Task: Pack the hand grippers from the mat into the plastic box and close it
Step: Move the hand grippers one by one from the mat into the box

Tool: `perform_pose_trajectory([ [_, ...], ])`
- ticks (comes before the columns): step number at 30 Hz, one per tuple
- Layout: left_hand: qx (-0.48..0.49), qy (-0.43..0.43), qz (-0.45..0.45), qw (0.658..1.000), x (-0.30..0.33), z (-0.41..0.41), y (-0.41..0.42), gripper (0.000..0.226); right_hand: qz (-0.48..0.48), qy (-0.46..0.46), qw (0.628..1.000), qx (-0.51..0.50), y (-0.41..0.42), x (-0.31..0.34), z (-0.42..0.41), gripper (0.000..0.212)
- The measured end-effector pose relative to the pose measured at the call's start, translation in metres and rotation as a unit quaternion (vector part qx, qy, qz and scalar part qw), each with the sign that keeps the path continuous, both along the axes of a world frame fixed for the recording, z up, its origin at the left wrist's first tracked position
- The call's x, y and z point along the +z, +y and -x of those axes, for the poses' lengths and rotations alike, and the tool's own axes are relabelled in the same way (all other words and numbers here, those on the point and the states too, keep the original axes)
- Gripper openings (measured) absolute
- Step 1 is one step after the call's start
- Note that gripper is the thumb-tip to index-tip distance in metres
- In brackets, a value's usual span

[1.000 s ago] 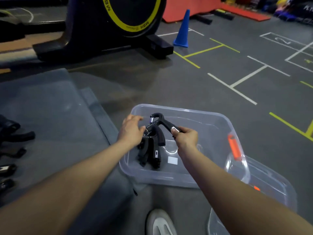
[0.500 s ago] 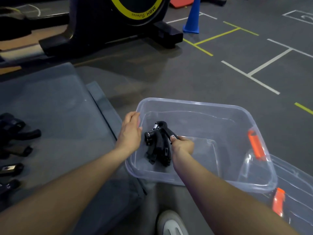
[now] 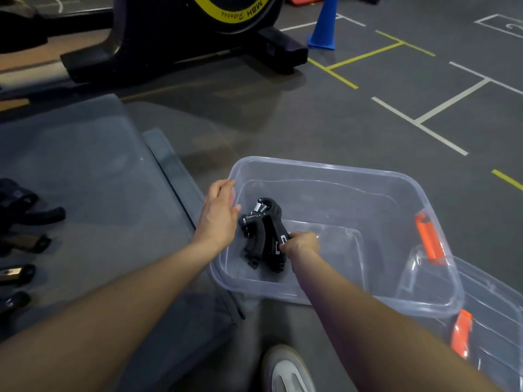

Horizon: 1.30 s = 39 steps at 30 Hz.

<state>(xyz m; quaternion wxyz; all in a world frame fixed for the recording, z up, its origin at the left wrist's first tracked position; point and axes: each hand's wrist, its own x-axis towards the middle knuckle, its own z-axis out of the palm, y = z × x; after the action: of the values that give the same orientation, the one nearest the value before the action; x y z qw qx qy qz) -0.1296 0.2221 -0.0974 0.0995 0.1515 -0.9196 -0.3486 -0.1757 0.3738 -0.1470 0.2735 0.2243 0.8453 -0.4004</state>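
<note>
**Gym floor, packing in progress: first grippers set into the box**

Dark rubber flooring with painted white and yellow lines fills the background, with an exercise bike (image 3: 181, 29) and a blue cone (image 3: 324, 26) at the far side. A grey mat (image 3: 93, 176) lies to the left; the clear plastic box (image 3: 396, 182) stands just beside its right edge, open. Its lid (image 3: 498, 321), with an orange latch, lies partly under the box's near right corner.

A cluster of black hand grippers (image 3: 263, 236) rests in the left end of the box, spring ends pointing away from the person and handles trailing toward the near wall. The right hand (image 3: 301, 246) is clenched on the handle of the rightmost gripper. The left hand (image 3: 219, 216) is released, fingers loosely spread, hovering at the box's left wall just beside the cluster; contact cannot be confirmed.

More hand grippers (image 3: 19, 236) remain on the mat at the far left, well apart from the box. They lie to the left of both hands, so the left hand is the nearer one for the coming reach, judged to be a sweep across the mat once the right hand lets go. Packing appears to be at an early stage, and the lid is not yet on.
</note>
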Motion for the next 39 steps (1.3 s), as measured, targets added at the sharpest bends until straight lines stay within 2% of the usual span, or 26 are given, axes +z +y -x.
perform_pose_trajectory([
  [3,0.004,0.0,-0.002,1.0,0.0,0.0,-0.001,0.053,-0.057,-0.003,0.996,0.073,-0.003,0.003,-0.001,0.023],
  [8,0.006,-0.004,-0.004,1.0,0.0,0.0,0.0,0.053,-0.037,0.017,0.994,0.103,-0.008,-0.003,-0.005,0.032],
  [13,-0.009,-0.022,-0.001,1.0,0.006,0.001,-0.003,0.055,0.122,0.01,0.99,0.07,-0.012,0.0,-0.006,0.065],
  [15,-0.023,-0.042,-0.005,0.999,0.011,0.001,-0.007,0.055,0.161,0.016,0.985,0.057,-0.01,0.008,-0.007,0.072],
  [17,-0.038,-0.062,-0.007,0.997,0.018,0.0,-0.01,0.053,0.213,0.017,0.976,0.032,-0.006,0.023,-0.007,0.07],
  [23,-0.007,-0.066,0.0,0.998,0.052,-0.016,-0.036,0.048,0.203,0.117,0.969,0.074,-0.036,0.083,-0.008,0.061],
  [27,0.044,-0.066,0.012,0.997,0.079,-0.044,-0.077,0.045,0.185,0.158,0.955,0.17,-0.085,0.126,-0.016,0.054],
  [31,0.13,-0.068,0.029,0.989,0.094,-0.091,-0.133,0.039,0.191,0.168,0.939,0.232,-0.159,0.148,-0.036,0.051],
  [35,0.213,-0.064,0.031,0.974,0.099,-0.141,-0.192,0.038,0.219,0.14,0.923,0.283,-0.238,0.152,-0.064,0.036],
  [39,0.282,-0.059,0.033,0.957,0.101,-0.172,-0.244,0.035,0.218,0.123,0.908,0.336,-0.304,0.141,-0.09,0.042],
])
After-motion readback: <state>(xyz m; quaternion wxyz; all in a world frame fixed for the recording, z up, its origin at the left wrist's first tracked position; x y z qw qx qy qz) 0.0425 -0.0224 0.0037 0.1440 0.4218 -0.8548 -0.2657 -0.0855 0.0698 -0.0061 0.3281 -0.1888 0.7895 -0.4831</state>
